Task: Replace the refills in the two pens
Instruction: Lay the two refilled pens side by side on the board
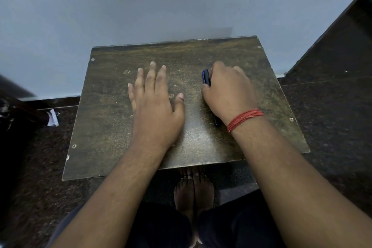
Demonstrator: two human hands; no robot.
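Note:
A dark blue pen [206, 77] lies on the small worn wooden table [112, 127]. My right hand [228, 89] is curled over the pen, fingers closed around its upper part. Only the pen's top end and a short dark tip [216, 122] below the wrist show; the rest is hidden under the palm. I cannot tell whether one pen or two lie under that hand. My left hand [155, 102] rests flat on the table to the left, palm down, fingers spread, holding nothing. A red thread band circles my right wrist.
The table stands against a pale blue-grey wall [141, 6]. Dark speckled floor surrounds it. A crumpled white paper scrap [52, 118] lies on the floor at the left. My bare feet [193, 189] are under the table's front edge.

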